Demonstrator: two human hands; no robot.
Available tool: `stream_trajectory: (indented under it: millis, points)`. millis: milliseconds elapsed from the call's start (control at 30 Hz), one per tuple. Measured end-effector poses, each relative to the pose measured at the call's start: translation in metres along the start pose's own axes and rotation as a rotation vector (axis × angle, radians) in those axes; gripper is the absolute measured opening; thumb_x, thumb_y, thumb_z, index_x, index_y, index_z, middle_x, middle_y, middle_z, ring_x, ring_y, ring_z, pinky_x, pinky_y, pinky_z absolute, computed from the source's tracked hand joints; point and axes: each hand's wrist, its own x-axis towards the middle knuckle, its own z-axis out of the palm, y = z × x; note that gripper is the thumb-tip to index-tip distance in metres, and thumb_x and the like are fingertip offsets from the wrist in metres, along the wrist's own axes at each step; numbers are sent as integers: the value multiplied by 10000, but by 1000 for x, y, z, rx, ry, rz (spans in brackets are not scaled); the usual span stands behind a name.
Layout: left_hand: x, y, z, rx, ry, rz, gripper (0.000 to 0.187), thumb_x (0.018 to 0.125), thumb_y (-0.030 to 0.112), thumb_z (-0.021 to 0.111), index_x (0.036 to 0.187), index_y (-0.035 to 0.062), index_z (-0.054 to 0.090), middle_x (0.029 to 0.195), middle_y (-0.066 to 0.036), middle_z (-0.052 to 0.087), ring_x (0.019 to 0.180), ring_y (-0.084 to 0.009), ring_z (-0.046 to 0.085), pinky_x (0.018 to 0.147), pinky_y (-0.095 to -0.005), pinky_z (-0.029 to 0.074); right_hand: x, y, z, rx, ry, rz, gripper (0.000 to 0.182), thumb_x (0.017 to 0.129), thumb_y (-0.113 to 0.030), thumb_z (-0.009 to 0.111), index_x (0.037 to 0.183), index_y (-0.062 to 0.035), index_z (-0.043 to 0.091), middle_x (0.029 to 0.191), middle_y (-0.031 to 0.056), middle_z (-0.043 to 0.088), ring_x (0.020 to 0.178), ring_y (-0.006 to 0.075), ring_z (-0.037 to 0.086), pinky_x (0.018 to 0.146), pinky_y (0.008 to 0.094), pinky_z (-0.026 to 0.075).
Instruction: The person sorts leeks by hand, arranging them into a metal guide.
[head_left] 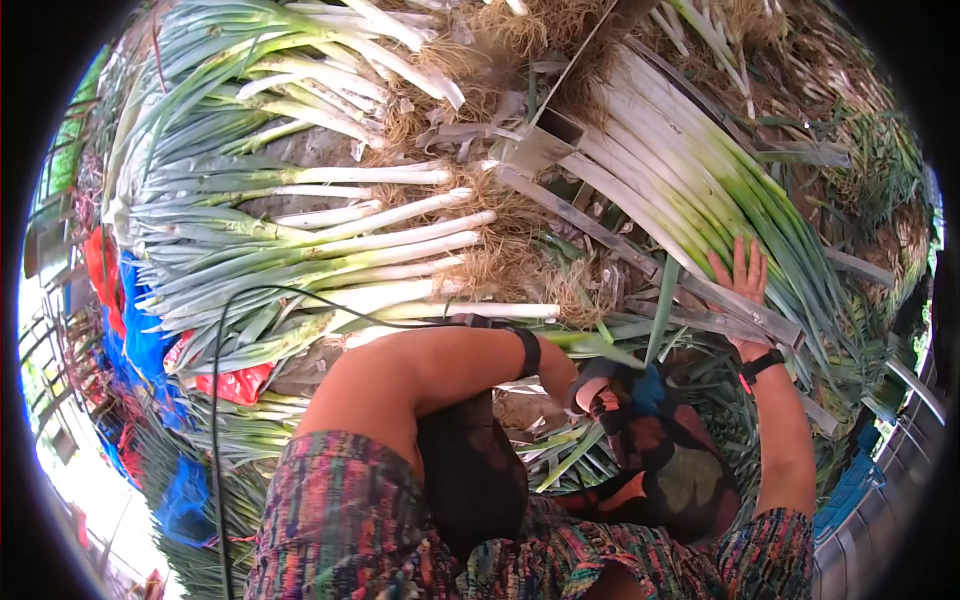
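Leeks side by side on the frame; no tie seen round them.
Right hand: fingers spread, against the green leaves of the leek bunch, which lies across the metal frame. Left hand, near side of frame: fingers hidden, grip can't be told. Bunch looks gathered, apparently unbound; many loose leeks, roots on, left of frame, seem unbunched.
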Motion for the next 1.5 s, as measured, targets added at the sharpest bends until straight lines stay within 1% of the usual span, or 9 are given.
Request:
stream_trajectory:
  millis: [133,233,367,500,533,667,767,900,1500]
  points:
    - [-29,12,-29,-256,44,-151,655,849,471,668,1289,-3,566,1292,-199,607,1181,-316,583,991,-440,448,-1,-1,1,-12,11,-28,701,854,-473,604,1495,-274,403,1622,173,140,1492,421,83,1204,544,85]
    - [-87,16,-46,-331,589,136,454,930,379,642,1204,18,604,1136,-148,659,1059,-240,618,942,-399,484,4,-1,-15,-10,-76,-2,704,848,-435,616,1497,-267,399,1622,171,142,1493,412,96,1208,523,96]
    - [-181,-35,-43,-121,1420,-219,352,923,384,641,966,36,671,865,-162,691,820,-277,678,734,-411,516,3,-4,-45,75,-224,32,651,876,-350,600,1487,-222,415,1615,158,173,1493,382,131,1208,497,127]
    - [-261,-115,22,350,1340,-969,608,838,373,701,1379,180,500,1317,-119,551,1265,-323,474,1054,-532,321,-6,8,-58,138,-188,31,594,903,-309,577,1459,-149,442,1596,147,234,1488,313,192,1197,463,190]
    - [-261,-138,49,602,1432,-956,584,850,354,676,1378,185,493,1318,-96,551,1276,-292,464,1065,-494,314,-12,13,-59,157,-173,3,591,904,-311,579,1455,-142,446,1592,148,245,1486,305,203,1194,456,201]
    - [-253,-125,86,459,1455,-965,498,869,360,625,1323,180,531,1273,-80,566,1237,-272,481,1075,-474,280,-42,30,-47,216,-68,88,507,913,-250,598,1392,-108,513,1511,145,405,1413,322,357,1157,441,272]
    - [-242,-114,94,431,1490,-1018,484,869,363,607,1298,148,543,1244,-91,569,1200,-275,492,1067,-478,277,-73,44,-20,675,55,272,455,895,-160,607,1334,-47,568,1464,196,452,1357,379,411,1134,429,324]
    - [-234,-103,110,508,1632,-928,474,870,319,609,1288,107,539,1202,-97,567,1208,-284,481,1083,-502,262,-87,21,-71,352,-292,338,461,871,-130,605,1313,-10,555,1384,220,500,1306,427,422,1083,461,355]
    - [-219,-90,150,534,1787,-804,374,833,284,655,1173,132,627,1157,-72,615,1154,-275,527,1086,-460,263,-137,-29,-44,572,-112,504,528,926,-188,565,1411,-11,455,1373,226,521,1259,403,486,1066,430,362]
